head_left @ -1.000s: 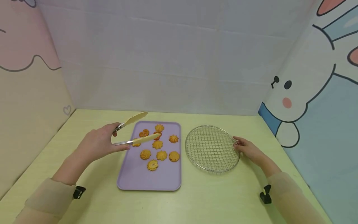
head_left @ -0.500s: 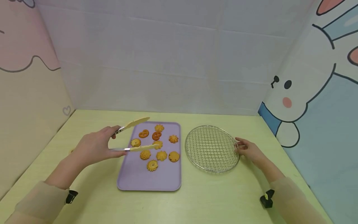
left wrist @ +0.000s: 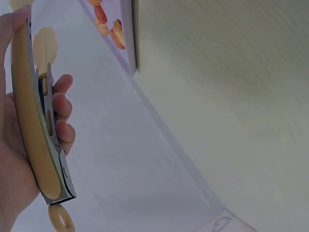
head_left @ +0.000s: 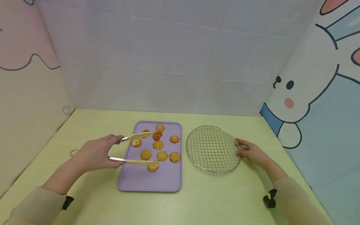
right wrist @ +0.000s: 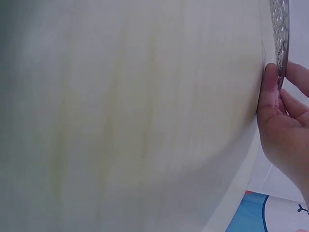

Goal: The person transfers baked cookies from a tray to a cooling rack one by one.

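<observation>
My left hand [head_left: 94,154] grips a pair of tongs with cream-coloured tips [head_left: 140,162] and metal arms. The tongs [left wrist: 36,121] are spread apart over the left part of a lilac tray [head_left: 149,183]. One tip hides part of a pretzel; the other overlaps a ring-shaped cookie [head_left: 152,167] in the head view. Nothing is pinched between the tips. Several cookies [head_left: 174,157] and another pretzel [head_left: 157,136] lie on the tray. At the right, my right hand [head_left: 254,155] holds the rim of a round wire rack [head_left: 212,150] between thumb and fingers.
The tray and rack lie side by side on a pale yellow table [head_left: 197,203]. A white wall [head_left: 168,62] stands behind, with cartoon-printed side panels at left and right. The tongs' tan end ring [head_left: 73,152] sticks out behind my left hand.
My left hand and the tongs have moved down and slightly left, toward the near side of the tray. My right hand stays at the rack's edge, its fingers shifted slightly.
</observation>
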Demonstrator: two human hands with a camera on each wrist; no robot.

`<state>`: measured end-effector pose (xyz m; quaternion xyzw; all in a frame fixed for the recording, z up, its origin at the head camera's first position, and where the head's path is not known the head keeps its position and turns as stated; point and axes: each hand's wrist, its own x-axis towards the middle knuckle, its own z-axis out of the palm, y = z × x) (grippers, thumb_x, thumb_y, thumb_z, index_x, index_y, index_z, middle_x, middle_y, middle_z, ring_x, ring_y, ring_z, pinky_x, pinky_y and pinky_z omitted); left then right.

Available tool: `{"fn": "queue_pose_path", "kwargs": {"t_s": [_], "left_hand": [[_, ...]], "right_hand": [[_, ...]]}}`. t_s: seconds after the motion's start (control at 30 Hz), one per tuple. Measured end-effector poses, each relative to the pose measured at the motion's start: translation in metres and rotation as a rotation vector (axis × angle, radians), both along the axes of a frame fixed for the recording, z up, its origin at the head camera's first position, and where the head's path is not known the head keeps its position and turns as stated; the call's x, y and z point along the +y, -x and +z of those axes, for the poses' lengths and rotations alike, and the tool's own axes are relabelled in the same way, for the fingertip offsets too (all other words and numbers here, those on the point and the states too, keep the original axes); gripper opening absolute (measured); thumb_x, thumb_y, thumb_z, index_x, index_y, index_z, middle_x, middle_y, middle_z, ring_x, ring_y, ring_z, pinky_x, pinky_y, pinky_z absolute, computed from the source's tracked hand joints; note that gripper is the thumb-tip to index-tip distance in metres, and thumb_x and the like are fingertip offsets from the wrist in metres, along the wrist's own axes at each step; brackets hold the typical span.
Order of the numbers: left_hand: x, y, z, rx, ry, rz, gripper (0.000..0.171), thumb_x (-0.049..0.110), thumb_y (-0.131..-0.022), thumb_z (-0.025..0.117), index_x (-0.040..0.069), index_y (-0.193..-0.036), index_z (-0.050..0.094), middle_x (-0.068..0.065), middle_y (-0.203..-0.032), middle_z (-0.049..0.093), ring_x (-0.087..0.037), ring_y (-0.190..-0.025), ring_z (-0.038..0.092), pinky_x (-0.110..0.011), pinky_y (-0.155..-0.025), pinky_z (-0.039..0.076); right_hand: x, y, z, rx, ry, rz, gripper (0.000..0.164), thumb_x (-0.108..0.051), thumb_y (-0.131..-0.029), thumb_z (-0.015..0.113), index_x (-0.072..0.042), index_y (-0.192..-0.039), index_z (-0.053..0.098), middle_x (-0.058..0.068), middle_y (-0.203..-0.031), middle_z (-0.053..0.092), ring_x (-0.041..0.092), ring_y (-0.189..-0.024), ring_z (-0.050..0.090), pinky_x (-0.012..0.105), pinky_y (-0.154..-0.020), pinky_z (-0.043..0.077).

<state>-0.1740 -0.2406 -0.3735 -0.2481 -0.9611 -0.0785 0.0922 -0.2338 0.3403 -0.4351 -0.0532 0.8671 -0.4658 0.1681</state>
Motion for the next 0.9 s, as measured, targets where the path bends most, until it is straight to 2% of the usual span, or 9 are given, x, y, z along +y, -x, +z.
{"fn": "queue_pose_path", "kwargs": {"t_s": [0.13, 0.3, 0.67, 0.9], "left_hand": [[-0.002, -0.002, -0.003, -0.010, 0.008, -0.051, 0.070, 0.055, -0.065, 0.077, 0.015, -0.119, 0.058, 0.007, -0.098, 0.063, -0.010, -0.074, 0.062, -0.031, -0.056, 0.046], [-0.002, -0.003, -0.004, -0.031, 0.011, -0.089, 0.061, 0.051, -0.066, 0.078, 0.016, -0.113, 0.062, 0.009, -0.095, 0.064, -0.009, -0.074, 0.061, -0.029, -0.060, 0.047], [0.008, -0.005, -0.003, -0.071, 0.070, -0.118, 0.051, 0.047, -0.068, 0.078, 0.017, -0.107, 0.067, 0.012, -0.092, 0.063, 0.000, -0.066, 0.049, -0.025, -0.058, 0.044], [0.013, -0.005, -0.002, -0.078, 0.102, -0.124, 0.049, 0.046, -0.068, 0.077, 0.015, -0.105, 0.068, 0.012, -0.086, 0.061, 0.000, -0.063, 0.047, -0.027, -0.058, 0.045]], "right_hand": [[0.001, 0.000, -0.002, -0.003, 0.007, 0.002, 0.071, -0.017, -0.092, 0.061, -0.001, -0.149, 0.021, 0.027, -0.137, 0.039, 0.007, -0.096, 0.053, 0.018, -0.077, 0.046], [0.003, 0.002, -0.004, -0.004, 0.011, 0.000, 0.071, -0.017, -0.092, 0.061, -0.002, -0.149, 0.022, 0.026, -0.134, 0.041, 0.007, -0.094, 0.054, 0.018, -0.077, 0.046], [0.004, 0.003, -0.005, -0.018, 0.014, 0.000, 0.072, -0.016, -0.092, 0.061, -0.002, -0.149, 0.021, 0.026, -0.138, 0.037, 0.011, -0.097, 0.052, 0.019, -0.077, 0.046], [0.002, 0.003, -0.005, -0.017, 0.039, 0.004, 0.071, -0.014, -0.092, 0.060, -0.001, -0.149, 0.021, 0.027, -0.139, 0.035, 0.005, -0.095, 0.053, 0.018, -0.077, 0.047]]}}
